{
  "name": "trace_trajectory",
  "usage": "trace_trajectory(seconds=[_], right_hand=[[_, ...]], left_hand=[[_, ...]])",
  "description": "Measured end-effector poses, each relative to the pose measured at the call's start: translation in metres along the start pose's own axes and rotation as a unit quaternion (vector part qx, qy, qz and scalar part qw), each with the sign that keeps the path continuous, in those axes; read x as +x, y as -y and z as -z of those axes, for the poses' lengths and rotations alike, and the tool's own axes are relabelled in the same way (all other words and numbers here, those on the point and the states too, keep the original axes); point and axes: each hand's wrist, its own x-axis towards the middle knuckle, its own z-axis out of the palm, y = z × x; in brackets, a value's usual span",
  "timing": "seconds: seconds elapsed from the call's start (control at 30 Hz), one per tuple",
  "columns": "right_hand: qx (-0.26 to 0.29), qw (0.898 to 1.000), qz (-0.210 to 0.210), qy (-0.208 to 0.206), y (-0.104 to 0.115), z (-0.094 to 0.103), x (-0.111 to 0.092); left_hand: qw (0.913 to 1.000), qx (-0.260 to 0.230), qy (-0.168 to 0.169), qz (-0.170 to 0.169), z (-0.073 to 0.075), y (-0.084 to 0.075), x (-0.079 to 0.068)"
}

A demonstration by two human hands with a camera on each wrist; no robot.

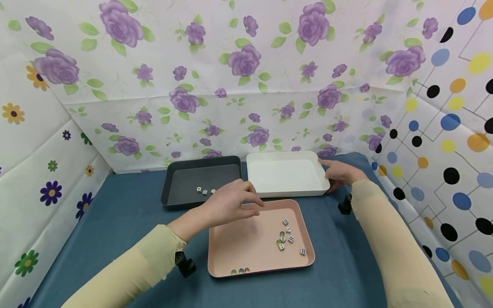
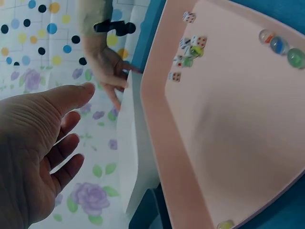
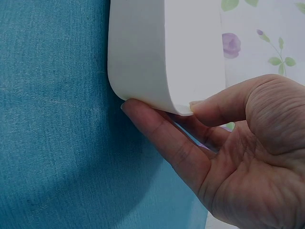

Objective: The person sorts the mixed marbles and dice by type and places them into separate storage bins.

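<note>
My left hand [image 1: 230,203] hovers over the far left part of a pink tray [image 1: 246,244], its fingers loosely bent with nothing between them. Inside that tray lie several white dice [image 1: 291,239] with a couple of glass marbles [image 1: 282,234] among them, toward the right. More glass marbles [image 2: 279,45] sit along the near wall. Behind it stands a shallow white tray [image 1: 285,171] with nothing visible in it. At its right end, my right hand [image 1: 342,172] pinches the edge, thumb on the rim and fingers against the outer wall, as the right wrist view shows.
Left of the white tray is a black tray [image 1: 208,173] holding a few dice [image 1: 199,189], partly behind my left hand. A blue cloth [image 1: 135,222] covers the table. Patterned sheets [image 1: 231,85] rise at the back and both sides.
</note>
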Motion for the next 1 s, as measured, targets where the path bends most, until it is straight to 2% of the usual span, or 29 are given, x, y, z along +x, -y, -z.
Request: trace_trajectory(seconds=[0.37, 0.7, 0.87, 1.0], right_hand=[[0.004, 1.000, -0.001, 0.003, 0.001, 0.000, -0.001], [0.006, 1.000, 0.001, 0.003, -0.001, 0.001, 0.001], [0.003, 1.000, 0.000, 0.001, -0.001, 0.001, 0.000], [0.003, 1.000, -0.001, -0.002, 0.000, 0.000, 0.000]], left_hand=[[0.9965, -0.020, 0.078, -0.020, -0.013, -0.004, -0.012], [0.9862, -0.052, 0.143, -0.065, -0.031, 0.000, -0.031], [0.9794, -0.071, 0.177, -0.067, -0.036, 0.000, -0.037], [0.9730, -0.081, 0.209, -0.054, -0.041, -0.001, -0.042]])
